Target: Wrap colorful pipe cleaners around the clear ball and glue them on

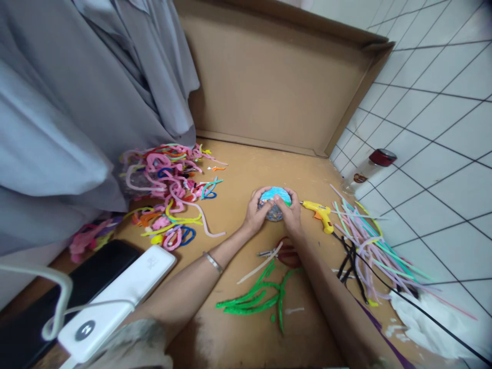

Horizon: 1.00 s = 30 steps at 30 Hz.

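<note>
Between my two hands is a round ball (pixel 275 194), its upper part covered in blue pipe cleaner with a bit of green at the right; the lower part looks greyish and bare. My left hand (pixel 258 209) wraps its left side, thumb on the near face. My right hand (pixel 291 209) grips the other side, its thumb also on the front. Just right of that hand lies a yellow glue gun (pixel 321 214). Below the hands are scissors (pixel 289 253) with reddish handles, partly hidden by my right forearm, a pale strip (pixel 261 263) and several green pipe cleaners (pixel 253 300).
A tangled heap of coloured pipe cleaners (pixel 165 171) sits at left, straight ones (pixel 374 246) at right. A white power bank (pixel 119 302) lies front left. A jar (pixel 369 171) stands by the tiled wall. Cardboard (pixel 277 77) closes the back; a black cable (pixel 418 307) crosses the right.
</note>
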{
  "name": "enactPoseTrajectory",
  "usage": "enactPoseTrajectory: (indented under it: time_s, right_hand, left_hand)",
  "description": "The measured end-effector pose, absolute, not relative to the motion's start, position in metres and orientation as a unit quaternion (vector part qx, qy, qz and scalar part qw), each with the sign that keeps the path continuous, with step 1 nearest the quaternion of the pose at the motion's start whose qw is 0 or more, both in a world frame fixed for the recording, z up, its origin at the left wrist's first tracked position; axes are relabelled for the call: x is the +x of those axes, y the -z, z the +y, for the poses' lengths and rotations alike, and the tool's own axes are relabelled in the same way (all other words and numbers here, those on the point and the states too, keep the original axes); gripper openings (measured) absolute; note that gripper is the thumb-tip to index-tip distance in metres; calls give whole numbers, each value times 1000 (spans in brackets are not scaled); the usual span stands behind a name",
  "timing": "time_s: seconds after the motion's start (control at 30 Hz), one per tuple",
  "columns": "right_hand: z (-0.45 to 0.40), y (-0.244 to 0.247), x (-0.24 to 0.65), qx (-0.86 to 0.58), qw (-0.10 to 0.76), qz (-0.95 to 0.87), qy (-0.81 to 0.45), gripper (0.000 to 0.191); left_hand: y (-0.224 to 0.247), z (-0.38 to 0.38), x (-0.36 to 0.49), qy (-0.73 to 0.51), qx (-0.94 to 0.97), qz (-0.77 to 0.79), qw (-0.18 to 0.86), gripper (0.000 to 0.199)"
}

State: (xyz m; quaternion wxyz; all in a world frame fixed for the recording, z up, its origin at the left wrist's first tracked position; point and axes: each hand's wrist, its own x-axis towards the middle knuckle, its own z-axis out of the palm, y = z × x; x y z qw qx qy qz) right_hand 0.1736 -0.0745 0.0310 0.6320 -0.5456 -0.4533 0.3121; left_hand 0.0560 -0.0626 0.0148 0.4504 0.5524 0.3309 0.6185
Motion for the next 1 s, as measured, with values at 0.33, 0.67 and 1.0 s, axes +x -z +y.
enactPoseTrajectory:
  time_s: [0.33, 0.67, 1.0]
  right_hand:
    - [-73, -28, 175, -537, 624, -472, -315, 65]
    - [-76, -35, 177, -546, 602, -495, -306, 63]
    - [-79, -34, 176, -513, 604, -502, -348, 68]
  left_hand:
    - [-17, -63, 55, -625, 528, 330, 471, 45]
    - [-13, -63, 56, -640, 509, 317, 481, 41]
    - [-13, -60, 56, -641, 503, 342, 468, 41]
